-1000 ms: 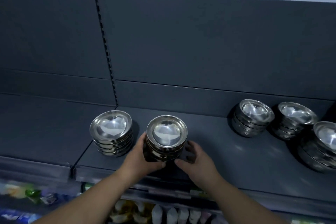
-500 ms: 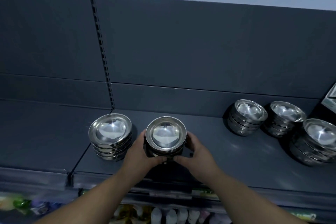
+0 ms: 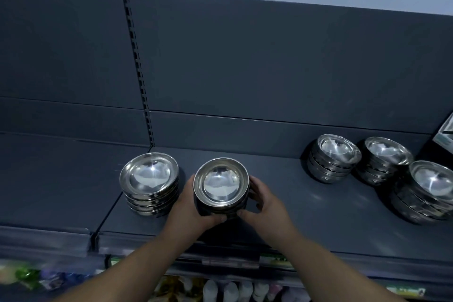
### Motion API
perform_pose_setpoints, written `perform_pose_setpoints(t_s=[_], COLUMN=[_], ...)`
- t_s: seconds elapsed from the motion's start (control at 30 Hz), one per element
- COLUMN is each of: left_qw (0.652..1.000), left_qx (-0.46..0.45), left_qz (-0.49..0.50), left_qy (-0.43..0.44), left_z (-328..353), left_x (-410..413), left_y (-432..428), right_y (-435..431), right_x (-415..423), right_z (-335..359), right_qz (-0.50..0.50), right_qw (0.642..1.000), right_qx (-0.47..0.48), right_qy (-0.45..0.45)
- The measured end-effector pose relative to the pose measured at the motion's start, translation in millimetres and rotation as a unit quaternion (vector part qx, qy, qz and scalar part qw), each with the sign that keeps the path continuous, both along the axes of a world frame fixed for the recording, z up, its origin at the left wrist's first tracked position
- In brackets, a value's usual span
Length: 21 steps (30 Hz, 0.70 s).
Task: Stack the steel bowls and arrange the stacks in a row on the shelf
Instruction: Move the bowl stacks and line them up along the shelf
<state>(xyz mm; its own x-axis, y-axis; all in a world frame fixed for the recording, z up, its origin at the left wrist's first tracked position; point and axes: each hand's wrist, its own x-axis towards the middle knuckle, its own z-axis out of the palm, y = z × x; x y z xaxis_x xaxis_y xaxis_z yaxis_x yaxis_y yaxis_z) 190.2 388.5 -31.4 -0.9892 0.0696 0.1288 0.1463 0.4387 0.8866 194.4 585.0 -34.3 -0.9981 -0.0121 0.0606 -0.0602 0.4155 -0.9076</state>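
Bowl stack clasped between left hand and right hand, fingers curled round its sides.

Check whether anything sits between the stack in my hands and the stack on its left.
No object does. Only the left hand, gripping the held stack, fills the gap toward the left stack on the shelf. The right hand grips the opposite side.

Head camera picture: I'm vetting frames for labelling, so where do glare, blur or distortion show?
Head view: glare spots shine inside the middle bowl stack and left bowl stack; the packets below the shelf are blurred; the wide lens bows the slotted upright; light is dim overall.
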Motion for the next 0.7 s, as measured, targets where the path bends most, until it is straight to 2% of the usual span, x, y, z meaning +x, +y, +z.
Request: perform_pose_setpoints(t_s=[0.5,0.7], left_qw=[0.999,0.998], left_qx=[0.023,0.029], left_qz=[-0.016,-0.010], left_qy=[-0.041,-0.048], left_z=[7.3,3.1], left_x=[-6.6,-4.3], left_y=[-6.5,-6.0], right_y=[1.3,0.9], right_x=[1.6,-0.3], right_z=[-2.6,-9.1], right_qz=[-0.026,-0.024], right_qw=[0.999,1.000], right_qx=[0.037,0.018], right_qy=[0.007,0.002])
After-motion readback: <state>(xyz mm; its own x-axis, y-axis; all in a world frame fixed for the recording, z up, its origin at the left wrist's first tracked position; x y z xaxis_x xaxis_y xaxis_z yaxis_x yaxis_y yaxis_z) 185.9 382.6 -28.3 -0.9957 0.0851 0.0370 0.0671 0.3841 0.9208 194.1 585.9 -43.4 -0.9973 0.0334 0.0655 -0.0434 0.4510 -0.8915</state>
